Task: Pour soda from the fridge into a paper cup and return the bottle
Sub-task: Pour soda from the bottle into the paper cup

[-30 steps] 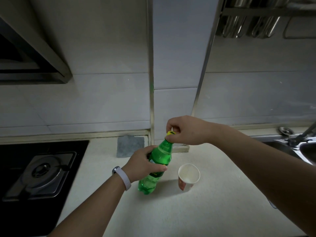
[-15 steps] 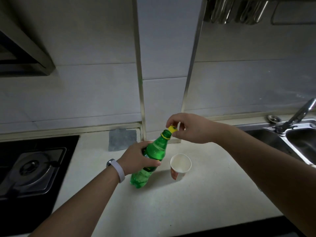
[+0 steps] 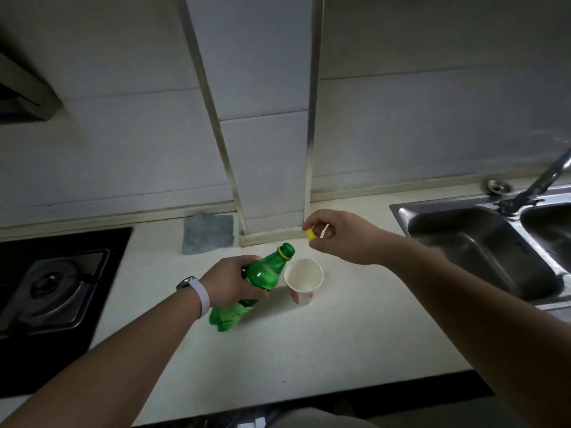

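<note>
Two hands busy: left hand (image 3: 234, 281) grips green soda bottle (image 3: 262, 273) mid-bench, mouth leaning toward paper cup (image 3: 303, 279) just right, ready to pour; right hand (image 3: 343, 236) pinches yellow cap (image 3: 310, 234) clear.

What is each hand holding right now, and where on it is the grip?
The left hand grips the green soda bottle around its upper body, below the neck. The right hand pinches the yellow cap by its sides, clear of the bottle.

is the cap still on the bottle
No, the right hand pinches the yellow cap clear of the green bottle, whose mouth is open.
</note>
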The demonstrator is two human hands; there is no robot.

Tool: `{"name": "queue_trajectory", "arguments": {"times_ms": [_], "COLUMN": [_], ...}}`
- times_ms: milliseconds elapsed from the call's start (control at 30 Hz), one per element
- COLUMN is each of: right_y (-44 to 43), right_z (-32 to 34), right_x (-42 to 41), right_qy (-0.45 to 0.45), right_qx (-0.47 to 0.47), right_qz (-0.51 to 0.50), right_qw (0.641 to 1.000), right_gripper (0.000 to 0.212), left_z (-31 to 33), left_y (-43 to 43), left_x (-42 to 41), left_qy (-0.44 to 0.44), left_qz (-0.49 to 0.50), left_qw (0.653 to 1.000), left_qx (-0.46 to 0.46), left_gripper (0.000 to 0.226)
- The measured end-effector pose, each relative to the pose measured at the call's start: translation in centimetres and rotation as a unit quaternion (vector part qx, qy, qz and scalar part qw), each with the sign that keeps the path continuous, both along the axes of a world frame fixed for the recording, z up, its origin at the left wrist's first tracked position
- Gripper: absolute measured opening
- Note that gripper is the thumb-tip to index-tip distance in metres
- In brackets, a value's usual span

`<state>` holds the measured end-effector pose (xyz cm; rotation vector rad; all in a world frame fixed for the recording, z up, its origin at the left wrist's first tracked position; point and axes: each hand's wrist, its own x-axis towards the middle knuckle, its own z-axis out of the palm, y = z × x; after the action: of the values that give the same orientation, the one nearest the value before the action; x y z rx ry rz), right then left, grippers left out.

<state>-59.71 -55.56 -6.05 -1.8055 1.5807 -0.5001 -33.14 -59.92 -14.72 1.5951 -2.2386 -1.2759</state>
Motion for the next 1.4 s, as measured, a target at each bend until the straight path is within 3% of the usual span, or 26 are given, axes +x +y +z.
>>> {"name": "queue_trajectory", "arguments": {"times_ms": [467,1400], "right_y": [0.7,1.2], "right_z": [-4.0,-8.0], "right_x": [-3.6,-6.2], "right_qy": [-0.036,-0.072], "right_qx": [0.043,0.079], "right_qz": [-0.012,-0.040], "right_qw": [0.998,0.993], "right_gripper": [0.019,0.021], "left_z": [-2.5,-2.5], "left_y": [1.0,0.0], "left_x": [-0.6,-2.7], "left_qy": [-0.139,-0.224], "left_qz": [-0.019,-0.023], "left_qw": [0.989,0.971], "left_qx": [0.043,0.078], "left_gripper": [0.044,0.047]}}
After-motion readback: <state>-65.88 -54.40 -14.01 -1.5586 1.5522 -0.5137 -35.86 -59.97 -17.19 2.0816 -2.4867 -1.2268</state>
